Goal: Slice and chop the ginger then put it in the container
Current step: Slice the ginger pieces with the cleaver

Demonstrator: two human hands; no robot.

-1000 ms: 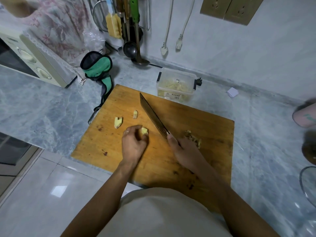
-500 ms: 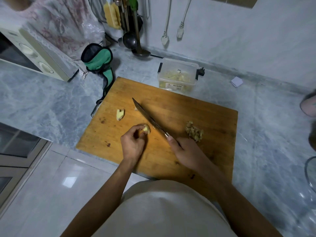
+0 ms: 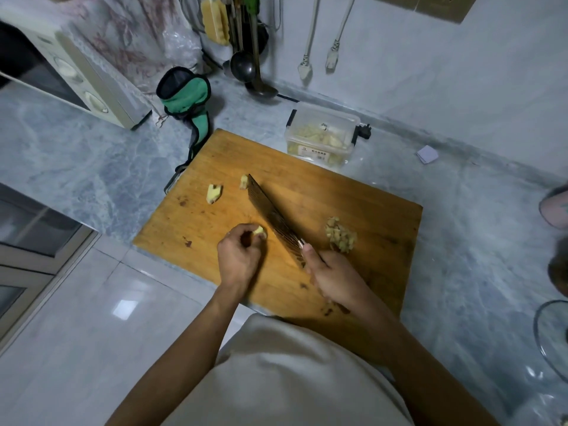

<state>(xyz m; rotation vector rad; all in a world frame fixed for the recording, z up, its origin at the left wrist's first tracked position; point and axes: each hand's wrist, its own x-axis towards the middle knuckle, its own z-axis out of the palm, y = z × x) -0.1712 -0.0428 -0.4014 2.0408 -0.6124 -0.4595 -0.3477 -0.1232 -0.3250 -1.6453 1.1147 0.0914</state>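
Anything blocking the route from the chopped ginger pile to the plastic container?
Nothing visible does. The chopped ginger pile lies on the wooden cutting board beside the right hand; bare board runs from it to the clear plastic container just past the far edge. The dark-bladed knife lies left of that line.

We cannot see the knife [image 3: 273, 218] handle, buried inside the right hand [image 3: 333, 276], and the left hand's [image 3: 238, 262] curled fingers [image 3: 246, 233] cover most of the ginger piece [image 3: 258, 231]. We cannot read the container [image 3: 321, 133] label. The glass bowl [image 3: 551, 339] is cropped at right.
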